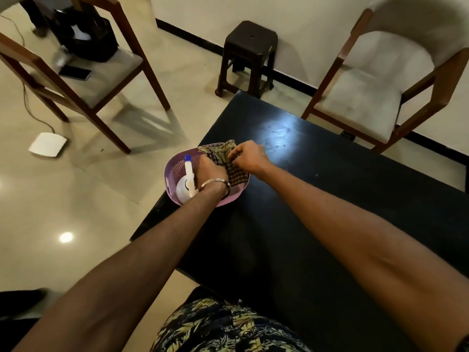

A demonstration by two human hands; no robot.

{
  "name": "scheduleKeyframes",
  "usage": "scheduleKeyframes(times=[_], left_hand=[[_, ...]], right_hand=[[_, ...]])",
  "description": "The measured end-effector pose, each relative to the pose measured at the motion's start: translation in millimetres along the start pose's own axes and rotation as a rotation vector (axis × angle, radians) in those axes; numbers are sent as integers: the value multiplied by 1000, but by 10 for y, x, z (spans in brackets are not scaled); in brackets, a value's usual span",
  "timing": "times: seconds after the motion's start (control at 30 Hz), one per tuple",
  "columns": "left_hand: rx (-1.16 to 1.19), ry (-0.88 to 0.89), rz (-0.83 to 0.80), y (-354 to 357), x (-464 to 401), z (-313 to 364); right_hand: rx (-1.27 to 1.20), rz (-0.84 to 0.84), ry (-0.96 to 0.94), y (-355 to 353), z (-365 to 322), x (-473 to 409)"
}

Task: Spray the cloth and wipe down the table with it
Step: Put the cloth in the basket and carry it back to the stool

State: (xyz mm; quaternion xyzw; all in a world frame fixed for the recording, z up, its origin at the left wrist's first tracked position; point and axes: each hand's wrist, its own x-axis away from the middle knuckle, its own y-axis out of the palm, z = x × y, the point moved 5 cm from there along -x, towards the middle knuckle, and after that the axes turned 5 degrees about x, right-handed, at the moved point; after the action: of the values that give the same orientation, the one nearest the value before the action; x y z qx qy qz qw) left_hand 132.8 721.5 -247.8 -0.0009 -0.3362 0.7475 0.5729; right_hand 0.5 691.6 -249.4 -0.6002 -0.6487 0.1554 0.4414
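Note:
A purple perforated basket (175, 171) stands at the left edge of the dark table (317, 199). A white spray bottle (189, 177) with a blue tip stands upright inside it. A checked cloth (229, 161) is bunched over the basket's far right rim. My left hand (210, 168), with a metal bangle at the wrist, reaches into the basket and grips the cloth's left side, right beside the bottle. My right hand (250, 157) pinches the cloth's right side from above the rim. Part of the cloth is hidden under both hands.
A wooden chair (83, 80) with a black bag and a phone on its seat stands at left. A dark plastic stool (250, 57) is beyond the table's far corner. A cushioned chair (375, 92) stands at right. A white device (48, 144) and its cable lie on the floor.

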Motion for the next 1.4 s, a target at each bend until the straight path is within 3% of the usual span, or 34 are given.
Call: scheduleKeyframes(times=[0.2,0.47,0.7,0.8,1.03,1.17,1.4], left_hand=[[-85,-29,-67,104,-34,-94],[183,-244,-97,185,-61,-231],[479,-422,-114,243,4,-231],[497,-477,-110,240,30,-237],[141,-307,-220,259,-7,-244],[-260,-78,-289,213,5,-202],[-413,165,-265,168,222,-184]], right_hand=[[137,-107,-7,139,-64,-50],[150,-291,28,385,-82,-73],[101,-328,65,522,-14,-83],[124,-337,57,504,-23,-70],[151,-333,1,431,-50,6],[174,-314,-55,374,-80,103],[263,-204,-135,224,-95,374]])
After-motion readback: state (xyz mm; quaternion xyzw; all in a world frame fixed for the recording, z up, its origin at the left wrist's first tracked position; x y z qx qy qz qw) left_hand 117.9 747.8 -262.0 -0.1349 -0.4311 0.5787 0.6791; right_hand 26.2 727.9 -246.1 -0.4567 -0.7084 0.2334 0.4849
